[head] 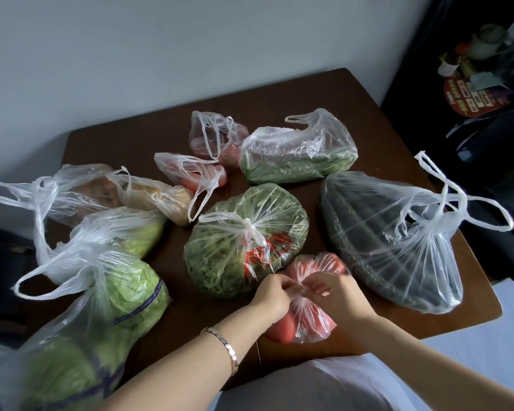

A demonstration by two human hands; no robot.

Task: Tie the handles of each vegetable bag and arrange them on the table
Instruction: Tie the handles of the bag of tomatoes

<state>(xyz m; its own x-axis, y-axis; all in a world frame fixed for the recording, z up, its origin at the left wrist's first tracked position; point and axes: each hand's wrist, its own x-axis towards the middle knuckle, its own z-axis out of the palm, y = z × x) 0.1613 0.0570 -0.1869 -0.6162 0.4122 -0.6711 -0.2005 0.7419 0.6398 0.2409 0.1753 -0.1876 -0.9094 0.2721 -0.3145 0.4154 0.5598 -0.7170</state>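
A small clear bag of tomatoes (309, 320) lies at the near edge of the brown table (365, 96). My left hand (272, 295) and my right hand (334, 292) both pinch its gathered handles, almost touching each other above the bag. Just behind it a bag of leafy greens (220, 256) sits with its handles knotted on top. A large bag of dark vegetables (377, 241) at the right has its handles drawn together with loops standing up. Several more bags with loose handles lie further back and at the left.
Lettuce bags (125, 295) crowd the left front corner, and potato bags (161, 197) lie behind them. Two small tomato bags (211, 137) and a greens bag (297, 155) rest at the back. A dark shelf with bottles (469, 69) stands right of the table.
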